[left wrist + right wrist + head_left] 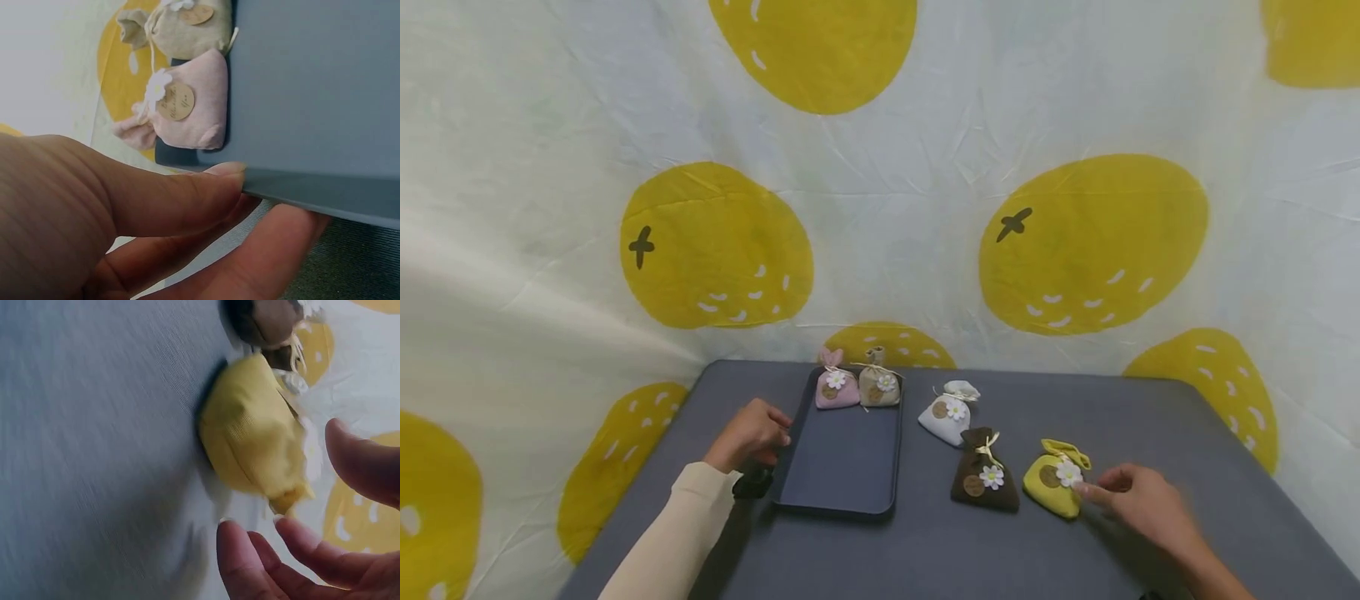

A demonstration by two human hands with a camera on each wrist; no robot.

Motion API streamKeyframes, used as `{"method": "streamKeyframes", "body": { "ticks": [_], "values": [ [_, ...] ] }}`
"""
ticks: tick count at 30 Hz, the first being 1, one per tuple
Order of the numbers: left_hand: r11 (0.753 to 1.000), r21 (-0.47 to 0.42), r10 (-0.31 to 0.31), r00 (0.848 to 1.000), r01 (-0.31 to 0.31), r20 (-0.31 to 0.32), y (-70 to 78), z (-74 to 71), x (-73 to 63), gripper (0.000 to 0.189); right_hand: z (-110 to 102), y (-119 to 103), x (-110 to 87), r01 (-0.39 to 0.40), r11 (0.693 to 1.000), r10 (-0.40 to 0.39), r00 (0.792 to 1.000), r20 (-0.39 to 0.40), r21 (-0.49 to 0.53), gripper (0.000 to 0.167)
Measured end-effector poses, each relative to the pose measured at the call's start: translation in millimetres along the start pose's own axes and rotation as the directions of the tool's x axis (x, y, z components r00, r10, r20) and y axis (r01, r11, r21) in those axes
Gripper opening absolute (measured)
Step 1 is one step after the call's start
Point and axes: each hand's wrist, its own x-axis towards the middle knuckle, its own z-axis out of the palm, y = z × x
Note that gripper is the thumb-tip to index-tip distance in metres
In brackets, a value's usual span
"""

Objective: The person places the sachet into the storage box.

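Observation:
My left hand pinches the left rim of a dark tray, thumb on the edge and fingers beneath it in the left wrist view. Two small drawstring sachets, one pink and one beige, stand side by side at the tray's far end. To the right, my right hand is beside a yellow sachet. The right wrist view shows its thumb and fingers spread apart around the yellow sachet, a gap between them and the cloth.
A white sachet and a dark brown sachet lie on the grey table between the tray and the yellow one. Behind the table hangs a pale curtain printed with big yellow fruit.

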Motion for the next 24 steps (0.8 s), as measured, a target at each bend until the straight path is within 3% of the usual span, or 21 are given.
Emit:
{"method": "streamKeyframes", "body": {
  "ticks": [3,9,15,24],
  "values": [
    [1.000,-0.001,0.002,1.000,-0.002,-0.011,-1.5,0.8,-0.2,0.033,11.9,-0.5,4.2,0.010,0.999,-0.011,1.000,0.006,0.053,0.075],
    [1.000,0.000,-0.017,1.000,0.017,-0.015,3.3,7.5,1.4,0.032,27.0,7.5,9.3,0.021,0.997,-0.012,0.993,-0.116,0.072,0.070],
    [1.000,-0.005,-0.026,0.999,0.026,-0.018,7.0,6.0,2.3,0.033,36.7,7.5,9.9,0.041,0.987,-0.006,0.974,-0.225,0.153,0.051],
    [0.999,0.006,-0.049,0.998,0.049,-0.035,4.1,2.8,0.1,0.033,44.2,0.5,6.7,0.092,0.969,-0.023,0.958,-0.286,0.229,0.040]
  ]
}}
